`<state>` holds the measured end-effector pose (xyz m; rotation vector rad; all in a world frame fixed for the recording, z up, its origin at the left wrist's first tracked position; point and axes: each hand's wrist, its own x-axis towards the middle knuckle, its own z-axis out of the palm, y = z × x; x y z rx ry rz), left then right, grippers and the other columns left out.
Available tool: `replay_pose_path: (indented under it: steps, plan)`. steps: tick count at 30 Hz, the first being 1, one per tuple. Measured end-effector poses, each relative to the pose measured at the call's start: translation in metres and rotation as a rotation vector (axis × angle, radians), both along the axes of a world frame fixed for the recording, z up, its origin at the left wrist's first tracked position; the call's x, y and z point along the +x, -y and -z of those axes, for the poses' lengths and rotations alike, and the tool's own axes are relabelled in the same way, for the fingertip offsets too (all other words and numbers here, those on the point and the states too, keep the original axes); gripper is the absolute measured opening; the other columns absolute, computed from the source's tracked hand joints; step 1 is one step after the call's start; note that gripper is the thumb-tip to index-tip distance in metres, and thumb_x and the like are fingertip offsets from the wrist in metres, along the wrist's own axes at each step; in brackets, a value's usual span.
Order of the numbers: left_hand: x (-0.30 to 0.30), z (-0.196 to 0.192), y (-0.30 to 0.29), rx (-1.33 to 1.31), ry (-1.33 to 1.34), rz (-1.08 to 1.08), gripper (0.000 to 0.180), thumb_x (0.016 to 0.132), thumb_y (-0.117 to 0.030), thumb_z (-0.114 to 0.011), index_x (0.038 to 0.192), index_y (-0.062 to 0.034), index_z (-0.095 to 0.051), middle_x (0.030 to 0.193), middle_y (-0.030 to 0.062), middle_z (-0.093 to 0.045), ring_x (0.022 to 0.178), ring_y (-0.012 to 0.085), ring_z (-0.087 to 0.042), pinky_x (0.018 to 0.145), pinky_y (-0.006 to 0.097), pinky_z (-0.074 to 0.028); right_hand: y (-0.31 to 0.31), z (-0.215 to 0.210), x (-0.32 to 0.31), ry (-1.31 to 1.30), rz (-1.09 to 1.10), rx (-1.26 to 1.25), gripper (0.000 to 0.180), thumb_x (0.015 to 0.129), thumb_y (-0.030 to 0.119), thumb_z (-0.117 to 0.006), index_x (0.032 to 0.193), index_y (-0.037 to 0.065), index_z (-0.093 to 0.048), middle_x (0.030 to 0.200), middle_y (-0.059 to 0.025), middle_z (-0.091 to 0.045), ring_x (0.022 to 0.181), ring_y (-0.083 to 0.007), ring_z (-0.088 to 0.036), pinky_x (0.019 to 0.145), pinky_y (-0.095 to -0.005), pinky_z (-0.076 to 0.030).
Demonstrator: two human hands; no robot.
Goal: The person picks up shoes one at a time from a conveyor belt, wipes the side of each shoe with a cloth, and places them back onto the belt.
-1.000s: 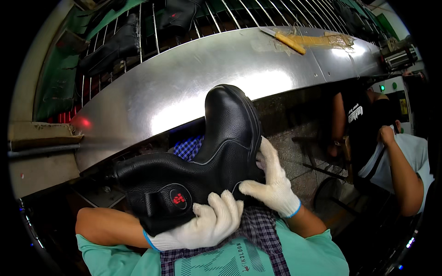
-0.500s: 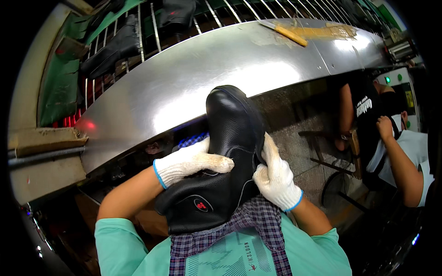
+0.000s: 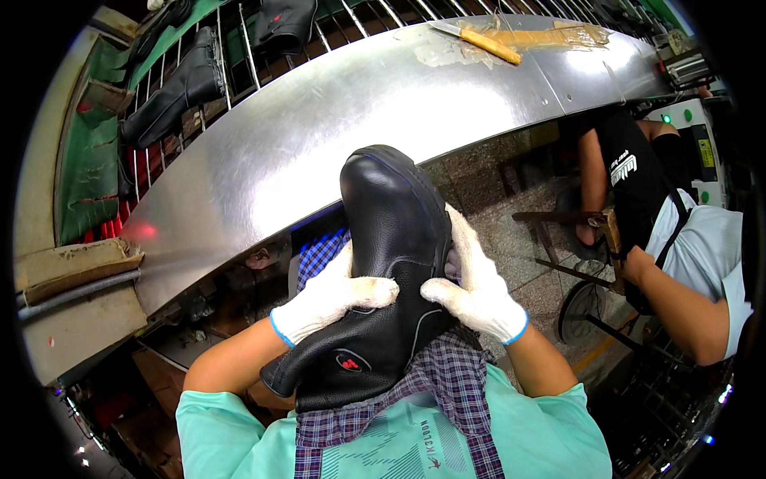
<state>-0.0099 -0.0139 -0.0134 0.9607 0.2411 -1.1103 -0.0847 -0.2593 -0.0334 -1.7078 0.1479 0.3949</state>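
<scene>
Head view: a curved steel counter arcs ahead, a yellow-handled knife on it, a seated co-worker at the right. The black leather boot lies on the person's lap, toe pointing away toward the counter. The left hand and right hand, white-gloved, clasp its sides with curled fingers

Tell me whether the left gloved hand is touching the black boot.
Touching. The head view shows the left hand laid flat on the black boot, fingers pressed onto the leather with no gap; the right hand holds its other side.
</scene>
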Motion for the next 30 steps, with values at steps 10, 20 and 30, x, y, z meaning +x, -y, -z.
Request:
replay_pose_path:
  steps: [10,20,30]
  plan:
    - [0.000,0.006,-0.004,0.023,0.018,-0.036,0.107,0.085,-0.009,-0.088,0.172,-0.0078,-0.025,0.153,0.0126,-0.055,0.134,0.0226,-0.060,0.115,0.039,-0.051,0.001,0.012,0.029,-0.164,0.014,0.413,0.094,0.096,0.028,-0.078,0.166,-0.011,-0.029,0.164,-0.0251,-0.047,0.152,-0.0298,-0.045,0.128,-0.0404,-0.035]
    - [-0.001,0.015,-0.013,0.049,0.018,-0.009,0.105,0.084,-0.007,-0.087,0.171,-0.0071,-0.027,0.151,0.0131,-0.058,0.134,0.0223,-0.062,0.113,0.039,-0.053,0.019,0.001,0.016,-0.187,-0.217,0.083,0.083,0.102,0.038,-0.067,0.167,-0.002,-0.034,0.163,-0.0270,-0.051,0.153,-0.0362,-0.048,0.127,-0.0437,-0.036]
    - [-0.001,0.022,-0.022,0.069,0.026,0.016,0.104,0.085,-0.008,-0.087,0.171,-0.0063,-0.028,0.151,0.0137,-0.057,0.132,0.0238,-0.062,0.111,0.039,-0.054,0.015,0.018,-0.020,-0.097,-0.317,-0.037,0.084,0.106,0.045,-0.066,0.163,-0.009,-0.036,0.166,-0.0323,-0.043,0.156,-0.0409,-0.043,0.129,-0.0455,-0.033]
